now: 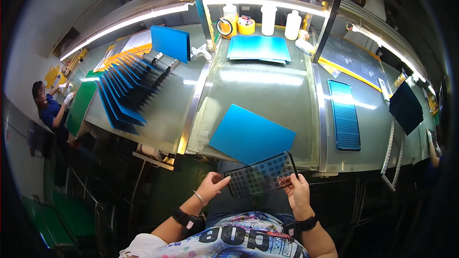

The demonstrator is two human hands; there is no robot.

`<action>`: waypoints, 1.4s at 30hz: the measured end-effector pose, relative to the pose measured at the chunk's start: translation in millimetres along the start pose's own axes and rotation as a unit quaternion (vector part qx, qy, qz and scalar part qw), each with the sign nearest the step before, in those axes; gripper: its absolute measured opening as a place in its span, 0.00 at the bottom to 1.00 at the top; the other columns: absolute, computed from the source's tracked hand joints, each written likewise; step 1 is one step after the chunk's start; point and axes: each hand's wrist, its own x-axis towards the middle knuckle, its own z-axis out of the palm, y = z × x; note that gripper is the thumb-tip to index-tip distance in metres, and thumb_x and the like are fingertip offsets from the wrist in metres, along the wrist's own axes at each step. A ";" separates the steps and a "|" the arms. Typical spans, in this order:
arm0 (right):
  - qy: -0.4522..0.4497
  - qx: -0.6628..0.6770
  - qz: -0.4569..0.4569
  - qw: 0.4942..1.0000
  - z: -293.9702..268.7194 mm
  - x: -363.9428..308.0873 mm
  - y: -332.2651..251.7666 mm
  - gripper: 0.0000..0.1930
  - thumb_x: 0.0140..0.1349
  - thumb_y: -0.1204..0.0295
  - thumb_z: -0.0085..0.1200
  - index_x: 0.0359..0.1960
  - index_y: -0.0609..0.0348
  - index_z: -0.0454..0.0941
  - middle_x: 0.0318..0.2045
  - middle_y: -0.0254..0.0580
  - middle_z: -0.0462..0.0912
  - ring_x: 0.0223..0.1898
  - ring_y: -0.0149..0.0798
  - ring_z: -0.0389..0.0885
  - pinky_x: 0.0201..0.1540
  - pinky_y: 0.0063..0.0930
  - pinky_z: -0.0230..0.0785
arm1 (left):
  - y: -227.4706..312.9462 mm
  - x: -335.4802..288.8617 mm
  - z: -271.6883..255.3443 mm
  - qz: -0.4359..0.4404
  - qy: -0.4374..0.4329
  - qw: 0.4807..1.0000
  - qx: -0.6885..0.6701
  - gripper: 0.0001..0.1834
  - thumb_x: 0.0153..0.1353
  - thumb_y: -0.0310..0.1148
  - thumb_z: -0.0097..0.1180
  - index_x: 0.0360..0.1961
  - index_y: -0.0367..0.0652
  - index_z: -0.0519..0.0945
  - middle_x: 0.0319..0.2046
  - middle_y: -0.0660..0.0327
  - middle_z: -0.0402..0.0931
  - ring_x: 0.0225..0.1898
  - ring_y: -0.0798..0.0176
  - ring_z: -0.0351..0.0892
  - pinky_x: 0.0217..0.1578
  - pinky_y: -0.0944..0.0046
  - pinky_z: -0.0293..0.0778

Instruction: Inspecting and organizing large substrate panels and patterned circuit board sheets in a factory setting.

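Between my two hands is a dark, see-through film sheet (260, 177) printed with rows of small rings, tilted over the table's front edge. My left hand (213, 186) pinches its left end, with a thin bracelet on that wrist. The fingers of my right hand (298, 190) close on the sheet's lower right corner, some of them showing through from beneath. Just beyond, a plain blue panel (253, 133) lies askew on the table, its near corner partly covered by the film.
A stack of blue sheets (258, 49) lies farther back, before white bottles (268, 20) and a yellow tape roll (246, 27). Many blue panels (119, 83) stand fanned in a rack at left. A perforated blue panel (344, 114) lies right. A co-worker (52, 109) works far left.
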 end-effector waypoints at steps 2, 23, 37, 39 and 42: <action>-0.007 0.010 0.007 1.000 -8.2 4.5 4.4 0.03 0.66 0.74 0.44 0.36 0.60 0.68 0.31 0.41 0.78 0.34 0.37 0.80 0.41 0.33 0.75 | -22.5 10.6 2.6 0.152 0.308 0.875 0.342 0.32 0.57 0.50 0.59 0.53 0.38 0.68 0.47 0.56 0.72 0.49 0.60 0.73 0.51 0.59 0.69; 0.030 -0.298 -0.059 0.952 -7.7 3.9 -33.8 0.05 0.63 0.75 0.49 0.35 0.62 0.77 0.30 0.37 0.80 0.30 0.27 0.77 0.34 0.22 0.73 | 75.3 10.8 15.2 0.207 0.020 0.978 -0.026 0.07 0.62 0.32 0.53 0.39 0.40 0.72 0.22 0.62 0.76 0.19 0.73 0.75 0.14 0.76 0.66; 0.064 -0.532 -0.283 0.795 19.6 37.1 -27.4 0.08 0.51 0.76 0.59 0.28 0.62 0.72 0.23 0.41 0.74 0.23 0.38 0.75 0.28 0.30 0.67 | 79.5 60.5 -13.7 0.304 0.160 0.923 0.172 0.05 0.57 0.25 0.57 0.33 0.36 0.75 0.25 0.65 0.76 0.26 0.75 0.73 0.27 0.74 0.70; 0.069 -0.541 -0.293 0.785 21.8 35.0 -23.5 0.08 0.50 0.75 0.59 0.28 0.62 0.71 0.24 0.41 0.74 0.24 0.40 0.75 0.29 0.31 0.67 | 77.4 60.9 -14.1 0.302 0.166 0.926 0.156 0.05 0.56 0.25 0.58 0.33 0.36 0.76 0.24 0.65 0.77 0.25 0.76 0.72 0.26 0.74 0.70; 0.078 -0.548 -0.300 0.777 24.3 32.8 -23.7 0.08 0.50 0.76 0.59 0.28 0.61 0.71 0.25 0.41 0.73 0.25 0.41 0.74 0.30 0.32 0.67 | 78.3 60.5 -13.4 0.299 0.167 0.929 0.142 0.05 0.55 0.24 0.58 0.32 0.35 0.77 0.23 0.66 0.77 0.24 0.77 0.72 0.26 0.74 0.69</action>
